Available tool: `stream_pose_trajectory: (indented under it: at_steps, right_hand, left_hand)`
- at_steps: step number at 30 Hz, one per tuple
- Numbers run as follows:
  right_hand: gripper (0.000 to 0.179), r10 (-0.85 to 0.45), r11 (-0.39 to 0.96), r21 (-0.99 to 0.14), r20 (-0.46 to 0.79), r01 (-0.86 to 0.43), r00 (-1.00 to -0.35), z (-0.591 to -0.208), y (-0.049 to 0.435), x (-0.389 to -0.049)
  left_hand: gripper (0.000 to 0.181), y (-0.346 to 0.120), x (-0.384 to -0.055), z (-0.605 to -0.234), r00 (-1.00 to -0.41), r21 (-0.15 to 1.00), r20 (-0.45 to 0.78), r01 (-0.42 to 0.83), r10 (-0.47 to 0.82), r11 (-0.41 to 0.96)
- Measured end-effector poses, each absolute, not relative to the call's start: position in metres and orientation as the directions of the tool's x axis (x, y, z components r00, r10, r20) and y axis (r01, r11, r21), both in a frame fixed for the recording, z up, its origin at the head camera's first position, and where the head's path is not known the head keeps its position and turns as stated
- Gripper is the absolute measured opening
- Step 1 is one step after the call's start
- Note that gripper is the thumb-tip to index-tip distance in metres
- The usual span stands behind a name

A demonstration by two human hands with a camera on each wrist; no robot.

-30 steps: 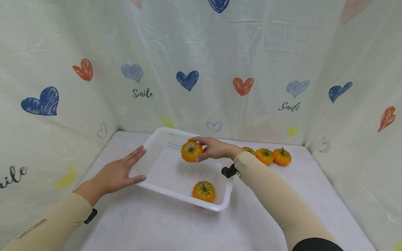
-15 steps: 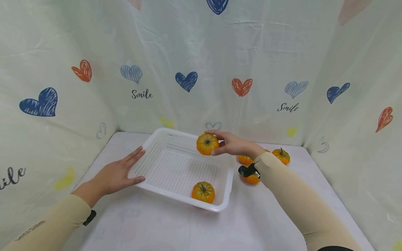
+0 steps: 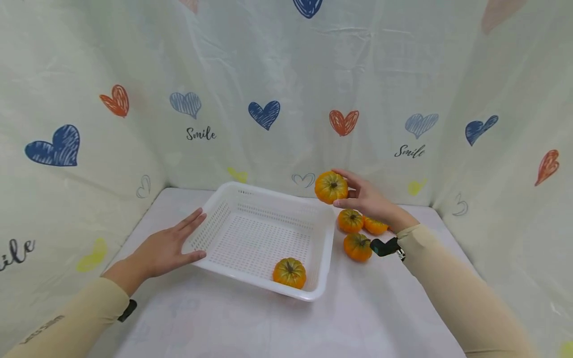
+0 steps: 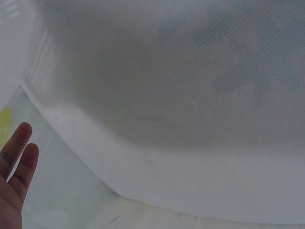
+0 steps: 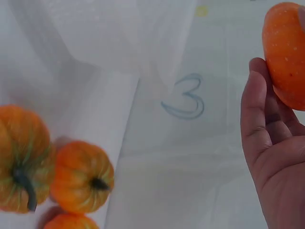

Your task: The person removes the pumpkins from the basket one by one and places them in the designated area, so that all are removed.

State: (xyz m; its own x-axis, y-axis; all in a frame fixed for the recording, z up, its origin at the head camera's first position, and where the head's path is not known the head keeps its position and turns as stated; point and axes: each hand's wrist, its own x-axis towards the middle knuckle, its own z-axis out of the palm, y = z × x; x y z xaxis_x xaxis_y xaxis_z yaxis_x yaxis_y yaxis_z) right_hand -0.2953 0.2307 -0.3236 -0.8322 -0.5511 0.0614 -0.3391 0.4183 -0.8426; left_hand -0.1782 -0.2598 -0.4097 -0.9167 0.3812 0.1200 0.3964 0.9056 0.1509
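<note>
A small orange pumpkin [image 3: 330,187] is gripped between the thumb and fingers of my right hand [image 3: 370,200], held up by the far right corner of a white perforated plastic basket [image 3: 250,243]. The right wrist view shows the same pumpkin [image 5: 288,59] from its smooth side. My left hand [image 3: 163,248] lies with straight, spread fingers at the basket's left rim. Inside the basket, near the front right corner, sits another pumpkin [image 3: 289,273]. In the left wrist view only part of the left hand [image 4: 14,176] appears.
Right of the basket, on the white-covered table [image 3: 233,323], stand several more pumpkins: one in front [image 3: 357,247], another behind it [image 3: 350,221], and one [image 3: 375,225] partly hidden by my right wrist. A heart-printed curtain [image 3: 295,64] rises behind the table and at both sides.
My right hand has carried its pumpkin up and rightward from over the basket to past its far right corner. The left hand, the basket and the pumpkin in it have stayed put.
</note>
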Motion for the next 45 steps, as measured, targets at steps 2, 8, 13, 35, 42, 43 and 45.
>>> stream_pose_trajectory:
  at_steps: [2, 8, 13, 35, 42, 43, 45]
  right_hand:
    - [0.08, -0.523, 0.444, -0.833, 0.057, -0.329, -0.851, -0.323, 0.241, -0.294]
    - [0.082, -0.457, 0.492, -0.828, 0.02, -0.271, -0.889, -0.329, 0.273, -0.287]
    - [0.083, -0.413, 0.509, -0.836, -0.028, -0.206, -0.91, -0.343, 0.304, -0.278]
    - [0.085, -0.29, 0.536, -0.844, -0.191, 0.007, -0.938, -0.423, 0.383, -0.242]
    - [0.094, -0.219, 0.586, -0.806, -0.255, 0.082, -0.942, -0.443, 0.387, -0.243]
    - [0.094, -0.21, 0.59, -0.802, -0.258, 0.088, -0.943, -0.445, 0.386, -0.243]
    - [0.094, -0.204, 0.598, -0.797, -0.257, 0.088, -0.945, -0.447, 0.385, -0.243]
  left_hand:
    - [0.092, -0.26, -0.179, -0.41, -0.916, 0.157, 0.12, 0.399, 0.384, 0.903]
    - [0.091, -0.259, -0.18, -0.411, -0.914, 0.168, 0.123, 0.403, 0.386, 0.9]
    - [0.091, -0.262, -0.179, -0.412, -0.912, 0.172, 0.138, 0.406, 0.386, 0.898]
    - [0.092, -0.259, -0.176, -0.41, -0.925, 0.17, 0.116, 0.376, 0.361, 0.911]
    - [0.091, -0.258, -0.175, -0.406, -0.922, 0.16, 0.124, 0.384, 0.367, 0.91]
    - [0.091, -0.258, -0.175, -0.405, -0.922, 0.158, 0.124, 0.385, 0.368, 0.91]
    - [0.091, -0.258, -0.175, -0.405, -0.921, 0.154, 0.124, 0.386, 0.37, 0.91]
